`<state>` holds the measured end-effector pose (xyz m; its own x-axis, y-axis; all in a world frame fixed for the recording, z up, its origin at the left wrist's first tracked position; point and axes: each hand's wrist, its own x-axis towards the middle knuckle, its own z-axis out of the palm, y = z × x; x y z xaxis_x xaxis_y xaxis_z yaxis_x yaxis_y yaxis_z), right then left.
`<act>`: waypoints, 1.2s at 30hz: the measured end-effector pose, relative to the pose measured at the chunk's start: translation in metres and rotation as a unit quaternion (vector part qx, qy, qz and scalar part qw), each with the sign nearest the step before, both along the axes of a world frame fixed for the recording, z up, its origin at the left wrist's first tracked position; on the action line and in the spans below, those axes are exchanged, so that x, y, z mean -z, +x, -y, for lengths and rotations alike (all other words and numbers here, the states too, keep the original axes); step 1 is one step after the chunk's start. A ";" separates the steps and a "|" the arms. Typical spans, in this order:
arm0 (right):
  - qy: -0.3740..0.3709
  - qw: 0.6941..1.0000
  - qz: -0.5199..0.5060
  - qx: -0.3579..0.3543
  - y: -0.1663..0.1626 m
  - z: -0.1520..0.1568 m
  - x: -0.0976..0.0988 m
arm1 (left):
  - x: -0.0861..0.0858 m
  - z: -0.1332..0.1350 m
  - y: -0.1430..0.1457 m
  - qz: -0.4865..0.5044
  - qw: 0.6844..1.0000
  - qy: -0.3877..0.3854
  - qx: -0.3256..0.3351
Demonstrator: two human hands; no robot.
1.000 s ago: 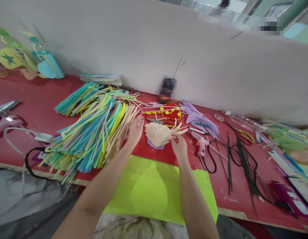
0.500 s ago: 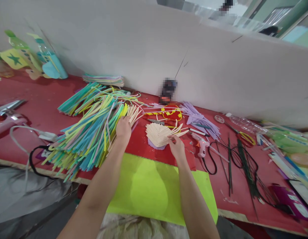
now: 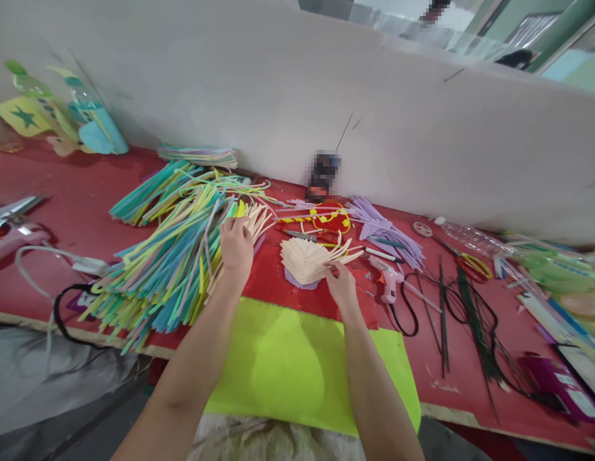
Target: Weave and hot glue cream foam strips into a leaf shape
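Observation:
In the head view, a cream leaf-like piece made of pipe cleaners lies on the red tabletop over a lilac backing. Its loose ends fan out to the right. My right hand pinches its lower right edge between thumb and fingers. At the right side of a big heap of coloured pipe cleaners, my left hand has its fingers bent and drawn together beside a bunch of cream pipe cleaners. What those fingertips hold, if anything, is hidden.
Right of my right hand lie a pink glue gun, a white pen and lilac pipe cleaners. Farther right are yellow-handled scissors and dark green stems. A lime-green sheet covers the front edge. Bottles stand at left.
My left hand has shifted slightly left and up by the cream bunch, its fingers more raised. My right hand stays at the leaf-like piece's edge.

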<state>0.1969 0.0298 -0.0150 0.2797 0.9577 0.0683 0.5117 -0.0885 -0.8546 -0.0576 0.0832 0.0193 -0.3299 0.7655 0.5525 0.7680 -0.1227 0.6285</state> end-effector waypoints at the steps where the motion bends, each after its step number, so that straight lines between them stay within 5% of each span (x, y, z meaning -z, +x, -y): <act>1: 0.000 1.000 -0.004 0.001 0.000 0.000 0.000 | -0.002 0.001 0.000 0.002 1.000 0.011 -0.004; 7: 0.000 0.999 -0.053 0.001 -0.002 0.000 -0.009 | -0.013 0.010 0.010 0.025 0.996 0.079 0.044; 12: -0.002 0.985 -0.161 -0.067 -0.013 0.007 -0.028 | -0.004 0.027 0.051 -0.009 0.968 0.042 0.249; 15: 0.034 0.961 -0.266 -0.066 -0.016 0.010 -0.034 | 0.008 0.036 0.074 -0.056 0.906 -0.010 0.419; 18: 0.057 0.952 -0.299 -0.020 -0.011 0.007 -0.031 | 0.013 0.039 0.083 -0.068 0.870 -0.046 0.487; 25: 0.081 0.932 -0.345 0.075 0.000 -0.002 -0.019 | 0.006 0.028 0.065 0.013 0.917 -0.090 0.389; 30: 0.077 0.926 -0.361 0.075 -0.001 -0.001 -0.021 | 0.018 0.015 0.054 -0.033 0.975 -0.112 0.189; 36: 0.074 0.927 -0.363 0.065 -0.001 -0.001 -0.019 | 0.028 0.006 0.045 -0.084 0.979 -0.157 0.101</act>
